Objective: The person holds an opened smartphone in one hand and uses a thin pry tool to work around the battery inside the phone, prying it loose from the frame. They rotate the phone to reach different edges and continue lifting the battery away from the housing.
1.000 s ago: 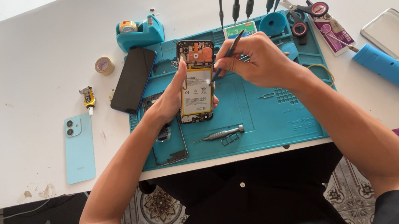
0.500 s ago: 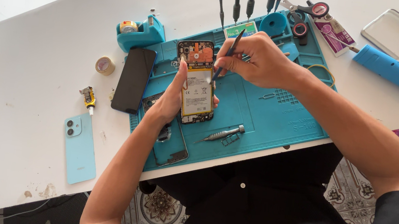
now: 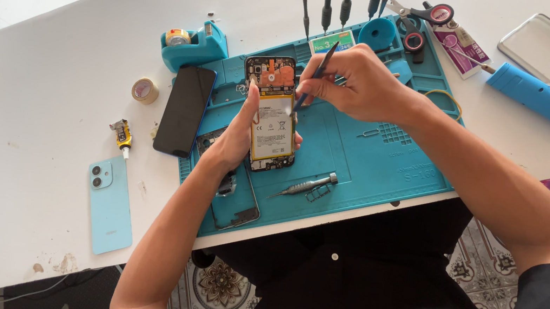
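- The left hand [image 3: 238,139] props up an opened phone [image 3: 270,115] with its back cover off. The fingers wrap behind and along its left edge and the thumb lies on the right edge, so this grip is pressed onto the phone's sides.
- The phone stands tilted over the blue work mat [image 3: 360,151], near the mat's left half, towards the middle of the white surface [image 3: 38,74].
- The right hand [image 3: 358,84] pinches a thin dark tool [image 3: 315,75] like a pen, fingers pressed together round its shaft. The tip meets the phone's upper right edge, beside the yellow-labelled battery [image 3: 273,124].
- The phone thus sits between the two grips: held from below and left, touched from the upper right.
- Risk: the tip could slip off the edge and score the battery or the orange board parts at the top, since it works just beside them.
- Risk: too much pressure from the tool could twist the phone out of the left grip, which holds only by the edges; it would drop onto the mat.
- Risk: the loose screwdriver [image 3: 302,186] and the empty frame [image 3: 234,199] lie on the mat close under the left wrist, where a shifting forearm could knock them towards the surface's near edge.
- A black screen panel [image 3: 185,111] and a light blue back cover [image 3: 110,204] lie apart to the left.
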Demonstrator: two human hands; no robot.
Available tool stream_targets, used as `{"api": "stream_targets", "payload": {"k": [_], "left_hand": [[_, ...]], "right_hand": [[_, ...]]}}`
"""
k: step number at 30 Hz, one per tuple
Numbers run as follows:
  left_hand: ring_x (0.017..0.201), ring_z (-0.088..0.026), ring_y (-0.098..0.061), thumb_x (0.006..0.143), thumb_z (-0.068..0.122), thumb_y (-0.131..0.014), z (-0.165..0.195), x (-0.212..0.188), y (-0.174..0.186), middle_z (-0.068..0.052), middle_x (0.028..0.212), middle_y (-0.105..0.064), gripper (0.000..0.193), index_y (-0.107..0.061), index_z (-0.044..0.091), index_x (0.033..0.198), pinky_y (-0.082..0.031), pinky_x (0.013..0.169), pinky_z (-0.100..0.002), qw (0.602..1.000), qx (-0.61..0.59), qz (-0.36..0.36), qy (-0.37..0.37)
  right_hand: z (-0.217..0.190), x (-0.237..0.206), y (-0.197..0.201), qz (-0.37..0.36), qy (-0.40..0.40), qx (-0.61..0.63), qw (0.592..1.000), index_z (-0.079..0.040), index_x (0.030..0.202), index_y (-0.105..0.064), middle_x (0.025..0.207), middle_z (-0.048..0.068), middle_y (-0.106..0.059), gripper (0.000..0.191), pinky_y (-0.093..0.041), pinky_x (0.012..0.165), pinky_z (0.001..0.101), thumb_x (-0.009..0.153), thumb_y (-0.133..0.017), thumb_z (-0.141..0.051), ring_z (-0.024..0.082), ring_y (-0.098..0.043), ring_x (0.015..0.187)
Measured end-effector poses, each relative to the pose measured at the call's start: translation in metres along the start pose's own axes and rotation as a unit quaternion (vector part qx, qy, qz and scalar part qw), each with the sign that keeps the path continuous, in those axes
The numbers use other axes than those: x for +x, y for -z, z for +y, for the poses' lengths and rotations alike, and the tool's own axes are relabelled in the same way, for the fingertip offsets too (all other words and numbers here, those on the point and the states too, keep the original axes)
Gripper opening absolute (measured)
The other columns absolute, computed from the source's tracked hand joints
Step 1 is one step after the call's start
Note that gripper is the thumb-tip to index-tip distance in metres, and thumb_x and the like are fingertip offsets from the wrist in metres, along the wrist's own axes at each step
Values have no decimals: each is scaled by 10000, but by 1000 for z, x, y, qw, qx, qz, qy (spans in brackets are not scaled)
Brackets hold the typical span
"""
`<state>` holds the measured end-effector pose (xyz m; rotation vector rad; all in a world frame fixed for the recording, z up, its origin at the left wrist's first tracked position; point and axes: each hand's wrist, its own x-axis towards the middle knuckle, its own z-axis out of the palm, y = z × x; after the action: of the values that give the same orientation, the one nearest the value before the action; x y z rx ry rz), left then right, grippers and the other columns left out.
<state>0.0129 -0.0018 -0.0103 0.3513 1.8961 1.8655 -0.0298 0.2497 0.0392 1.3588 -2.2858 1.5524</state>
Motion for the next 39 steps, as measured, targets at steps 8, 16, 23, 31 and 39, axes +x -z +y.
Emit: {"api": "stream_targets", "payload": {"k": [8,16,23,31,39], "left_hand": [[911,-292,-777,890,835,-252,1,-1,1,-119,962,-687,933,-608,48,1242,-651,832,-461,1000,-20,-2,5],[931,-303,-776,918,835,-243,-2,0,1,-125,987,-671,993,-546,0,1362,-653,835,-473,1000,-25,-10,5],[930,-301,-774,923,828,-243,-3,-1,3,-128,989,-669,989,-549,3,1374,-650,838,-470,1000,-27,-12,2],[930,-303,-777,915,833,-238,-1,-1,0,-121,989,-662,992,-547,7,1370,-653,833,-468,1000,-17,-7,-5],[900,-289,-777,902,833,-232,3,-1,-1,-138,954,-696,947,-610,26,1223,-657,811,-447,1000,-8,-3,0]], "right_hand": [[0,1,-1,4,1,-8,1000,-17,965,-725,866,101,-772,130,-627,727,298,1010,-687,-133,172,-783,819],[-2,1,-1,9,-6,-7,1000,-14,958,-725,860,99,-772,139,-624,718,292,1012,-685,-135,168,-782,809],[-3,0,-1,10,-7,-1,1000,-12,964,-726,854,96,-768,137,-624,715,288,1014,-682,-132,166,-783,810],[1,0,-4,16,2,-8,1000,-4,964,-720,855,104,-764,142,-623,707,284,1018,-680,-128,169,-781,809],[0,0,-4,20,18,-6,1000,-3,951,-716,854,108,-764,147,-627,729,290,1017,-693,-132,173,-781,814]]}}
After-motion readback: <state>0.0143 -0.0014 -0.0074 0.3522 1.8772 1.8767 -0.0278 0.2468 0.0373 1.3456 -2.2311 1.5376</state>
